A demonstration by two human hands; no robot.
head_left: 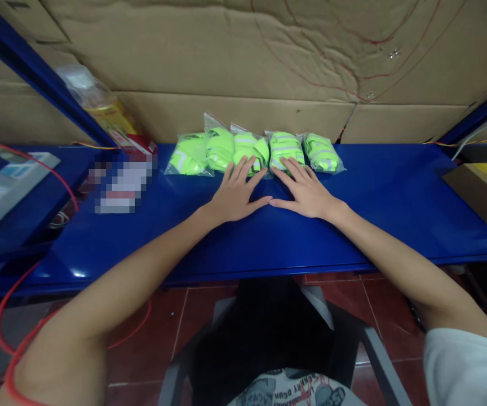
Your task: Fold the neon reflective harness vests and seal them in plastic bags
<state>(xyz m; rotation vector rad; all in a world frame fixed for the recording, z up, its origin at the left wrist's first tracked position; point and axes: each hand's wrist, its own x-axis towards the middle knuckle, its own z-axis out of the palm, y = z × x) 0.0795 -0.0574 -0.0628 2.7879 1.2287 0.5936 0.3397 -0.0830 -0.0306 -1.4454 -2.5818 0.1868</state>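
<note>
Several clear plastic bags, each with a folded neon-yellow reflective item inside, stand in a row along the back of the blue table (193,237). My left hand (238,192) lies with fingers spread, its fingertips at the front of the middle bag (247,148). Fingers apart, my right hand (305,189) reaches the lower front of the bag (286,148) just right of it. The two thumb tips meet or nearly meet. Neither hand grips anything. Further bags sit at the left end (187,155), beside it (220,149), and at the right end (322,152).
Cardboard (209,62) walls the back, with thin red wires hanging on it. A clear bottle (100,101) with a yellow label stands back left, near a blurred-out patch (120,186). An open cardboard box (482,192) sits at right; a red hose (4,316) loops at lower left.
</note>
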